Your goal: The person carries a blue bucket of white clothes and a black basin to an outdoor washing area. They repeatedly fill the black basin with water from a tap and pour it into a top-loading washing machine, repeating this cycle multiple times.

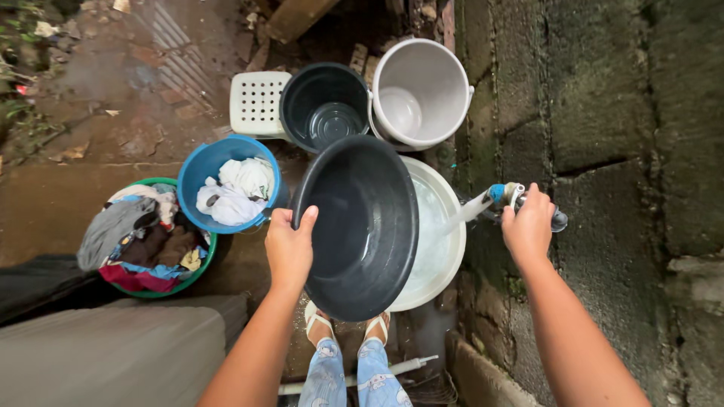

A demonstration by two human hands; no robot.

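I hold the dark round basin tilted on its edge, its hollow turned toward me, right above the white basin that stands on the wet ground under the tap. My left hand grips the dark basin's rim, thumb hooked over the inside and fingers wrapped round the outside. My right hand is closed around the tap on the mossy block wall, and a stream of water runs slantwise from it into the white basin. Beyond stand a dark bucket, a white bucket and a white perforated stool. To my left a blue tub holds white cloth, touching a green tub heaped with mixed clothes.
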